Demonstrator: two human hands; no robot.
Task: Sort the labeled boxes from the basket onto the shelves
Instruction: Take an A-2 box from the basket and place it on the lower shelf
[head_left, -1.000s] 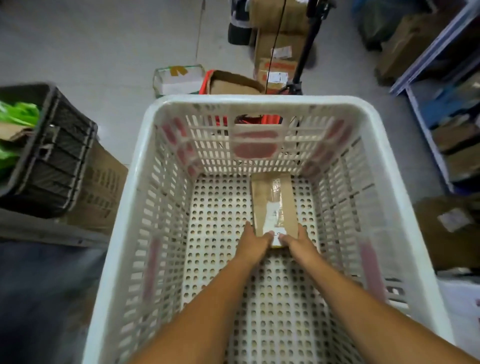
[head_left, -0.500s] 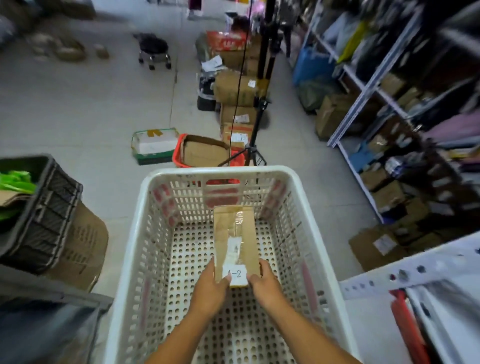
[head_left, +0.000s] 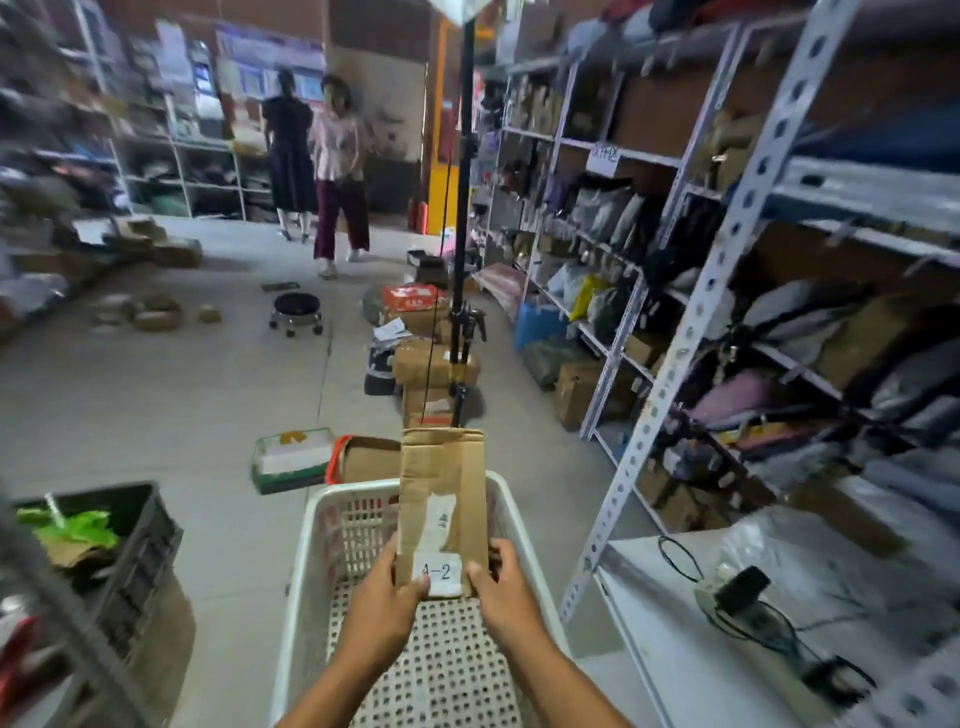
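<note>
A long flat cardboard box (head_left: 444, 493) with a white label reading A-2 at its near end is held up above the white perforated basket (head_left: 306, 561). My left hand (head_left: 387, 597) grips its near left corner and my right hand (head_left: 506, 590) grips its near right corner. The basket's holed floor below shows no other box. Metal shelves (head_left: 727, 249) packed with parcels and bags run along the right side.
A black crate (head_left: 140, 540) with green material sits at the left. Cartons, a red bin (head_left: 337, 457) and a tripod pole (head_left: 462, 260) stand ahead on the floor beyond the basket. A rolling stool (head_left: 296, 312) and two people (head_left: 322, 166) are farther off. A white shelf surface with cables lies at lower right.
Both hands lifted the box out of the basket's bottom to above its rim. My view rose from the basket to the room and shelves.
</note>
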